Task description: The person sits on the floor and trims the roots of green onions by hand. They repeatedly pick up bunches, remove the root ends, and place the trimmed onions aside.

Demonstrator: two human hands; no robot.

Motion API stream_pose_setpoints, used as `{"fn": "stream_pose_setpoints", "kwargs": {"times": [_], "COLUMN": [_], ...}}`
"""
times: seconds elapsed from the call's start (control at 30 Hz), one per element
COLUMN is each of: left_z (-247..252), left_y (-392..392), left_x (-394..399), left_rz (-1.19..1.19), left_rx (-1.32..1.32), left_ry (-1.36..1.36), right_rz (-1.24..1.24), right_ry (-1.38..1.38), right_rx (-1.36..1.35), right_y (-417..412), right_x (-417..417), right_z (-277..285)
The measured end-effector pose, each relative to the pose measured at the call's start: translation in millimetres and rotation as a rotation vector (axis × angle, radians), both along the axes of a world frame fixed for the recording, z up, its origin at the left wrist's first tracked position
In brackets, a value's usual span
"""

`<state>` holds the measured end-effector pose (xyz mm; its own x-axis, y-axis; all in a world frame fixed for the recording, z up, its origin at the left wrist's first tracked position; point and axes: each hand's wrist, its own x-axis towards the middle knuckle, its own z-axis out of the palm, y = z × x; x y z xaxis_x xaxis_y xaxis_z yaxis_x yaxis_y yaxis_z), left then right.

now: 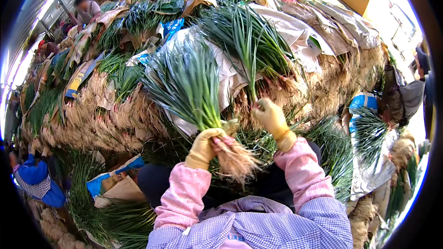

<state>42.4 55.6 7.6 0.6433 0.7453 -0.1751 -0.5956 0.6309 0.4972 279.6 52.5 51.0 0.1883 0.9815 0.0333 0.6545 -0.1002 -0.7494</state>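
My left hand (204, 145), in a yellow rubber glove, is closed around the base of a bunch of green onions (197, 90). Pale roots (238, 160) hang out below the fist, and the long leaves fan up and away from me. My right hand (270, 116), gloved the same way, is raised to the right of the bunch with its fingers bent together. Its fingertips are at the base of a few green onion stalks (252, 83) on the pile; whether they pinch them cannot be told. More green onions (273, 52) lie behind on white sacking.
A long heap of rooted green onions (104, 124) stretches across in front. Loose green leaves (332, 152) lie at both sides of my knees. A cut sack (119, 193) lies at the left. Co-workers sit around: one in blue (38, 180) at left, others at the back and far right.
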Motion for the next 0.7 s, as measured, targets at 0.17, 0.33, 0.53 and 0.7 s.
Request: {"fn": "stream_pose_setpoints", "kwargs": {"times": [0.17,0.33,0.53,0.7], "left_z": [-20,-6,-18,-31], "left_y": [3,-15,-22,-33], "left_x": [11,4,-21,-18], "left_rz": [-0.094,0.023,0.003,0.128], "left_rx": [-0.031,-0.084,-0.105,-0.101], "left_ry": [0.095,0.232,0.253,0.188], "right_rz": [0.409,0.162,0.113,0.006], "right_ry": [0.196,0.336,0.546,1.102], "right_rx": [0.047,-0.183,-0.134,-0.284], "right_y": [-36,13,10,-3], "right_x": [-32,-52,-93,-101], "right_z": [-27,-9,-51,-43]}}
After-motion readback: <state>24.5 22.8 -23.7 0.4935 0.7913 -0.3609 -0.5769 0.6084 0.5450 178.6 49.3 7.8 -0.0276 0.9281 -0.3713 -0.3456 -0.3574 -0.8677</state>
